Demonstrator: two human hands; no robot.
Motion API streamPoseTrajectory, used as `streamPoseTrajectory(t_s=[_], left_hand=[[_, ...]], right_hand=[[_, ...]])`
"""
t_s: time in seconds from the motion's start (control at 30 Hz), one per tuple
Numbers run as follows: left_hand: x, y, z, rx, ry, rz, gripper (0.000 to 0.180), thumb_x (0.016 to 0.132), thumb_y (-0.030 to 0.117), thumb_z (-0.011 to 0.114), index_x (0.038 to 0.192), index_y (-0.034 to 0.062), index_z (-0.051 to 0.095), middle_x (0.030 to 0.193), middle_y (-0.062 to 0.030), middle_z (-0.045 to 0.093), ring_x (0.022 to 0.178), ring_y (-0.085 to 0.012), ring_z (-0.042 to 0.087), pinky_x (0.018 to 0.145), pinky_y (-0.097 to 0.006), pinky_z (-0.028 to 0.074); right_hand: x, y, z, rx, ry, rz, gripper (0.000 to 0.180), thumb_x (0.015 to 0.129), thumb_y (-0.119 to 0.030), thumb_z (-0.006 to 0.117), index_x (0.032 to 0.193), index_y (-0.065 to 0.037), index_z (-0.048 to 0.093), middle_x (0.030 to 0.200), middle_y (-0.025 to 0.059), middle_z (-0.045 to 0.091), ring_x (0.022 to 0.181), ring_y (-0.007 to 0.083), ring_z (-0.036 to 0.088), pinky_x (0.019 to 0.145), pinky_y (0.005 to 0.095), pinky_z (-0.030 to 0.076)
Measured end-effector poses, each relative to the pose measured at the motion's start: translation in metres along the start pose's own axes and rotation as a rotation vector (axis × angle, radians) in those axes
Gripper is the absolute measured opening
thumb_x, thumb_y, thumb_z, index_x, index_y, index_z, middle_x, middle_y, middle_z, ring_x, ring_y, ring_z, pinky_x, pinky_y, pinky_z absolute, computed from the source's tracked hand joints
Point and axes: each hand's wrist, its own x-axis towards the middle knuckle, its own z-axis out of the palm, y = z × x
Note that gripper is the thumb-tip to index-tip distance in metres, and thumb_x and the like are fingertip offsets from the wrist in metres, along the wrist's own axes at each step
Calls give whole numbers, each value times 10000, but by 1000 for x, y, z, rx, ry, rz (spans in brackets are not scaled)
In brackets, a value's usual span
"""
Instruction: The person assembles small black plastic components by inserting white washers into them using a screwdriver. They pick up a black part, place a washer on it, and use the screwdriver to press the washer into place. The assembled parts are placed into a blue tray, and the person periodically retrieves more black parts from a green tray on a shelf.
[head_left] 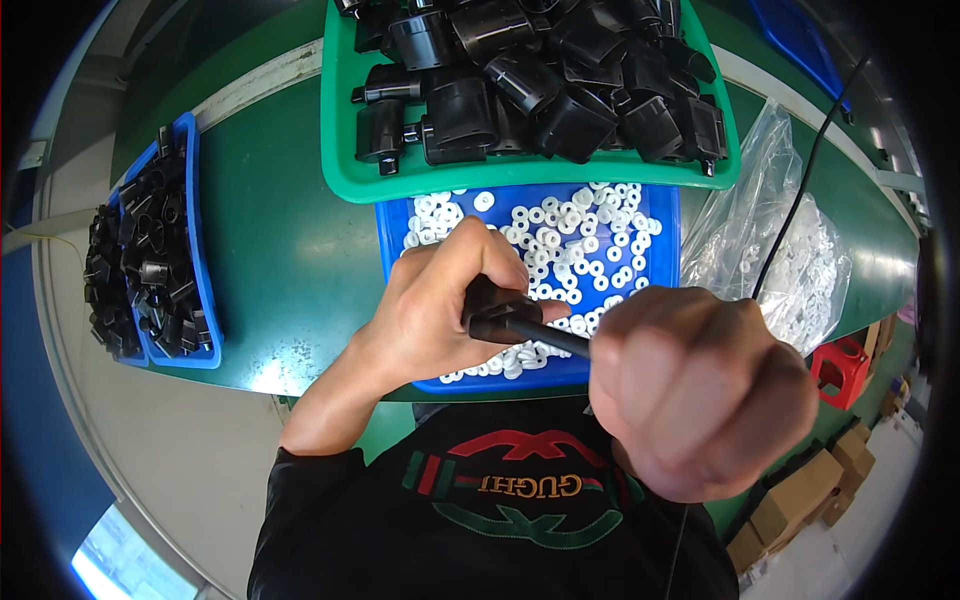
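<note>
My left hand [430,290] is wrapped round a black plastic part [490,312], holding it above the blue tray [390,215]. My right hand [695,390] makes a fist around a tool with a slim dark shaft [550,336]; its handle is hidden inside the fist. The shaft runs left to the black part and meets its end. Whether the tip is inside the part, I cannot tell. Many small white washers [560,245] lie loose in the blue tray below my hands.
A green tray [350,185] heaped with black plastic housings [460,110] stands behind. At the left, blue bins [205,300] hold small black parts [155,240]. A clear plastic bag [740,240] of white pieces lies at the right. A black cord [810,170] hangs across the right side.
</note>
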Motion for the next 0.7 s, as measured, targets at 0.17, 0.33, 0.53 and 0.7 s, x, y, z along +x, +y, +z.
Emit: streamPoseTrajectory(t_s=[0.17,0.33,0.53,0.7], left_hand=[[-7,-8,0,-18,1,94,526,711,154,896,1003,40,473,904,-178,653,743,-177,639,614,-286,503],[-5,-11,3,-11,31,145,503,732,152,881,994,25,471,870,-171,658,733,-180,647,616,-294,518],[-5,-10,10,64,178,138,391,698,45,833,871,49,482,774,-97,631,633,-275,649,541,-325,515],[0,-7,11,205,243,239,345,734,53,822,851,45,498,707,-101,599,590,-273,627,505,-343,485]], right_hand=[[-6,27,-11,-74,-142,-90,278,720,143,613,704,-94,469,625,24,531,483,113,413,387,240,266],[-9,36,-4,-129,-98,-84,260,768,120,573,682,-97,459,594,20,514,454,110,379,386,247,245],[-15,46,-2,-154,-86,-55,272,828,65,564,662,-92,415,592,22,512,453,107,374,391,248,243],[-22,54,-4,-134,-58,-96,267,874,40,545,688,-86,401,586,21,490,455,106,356,400,250,248]])
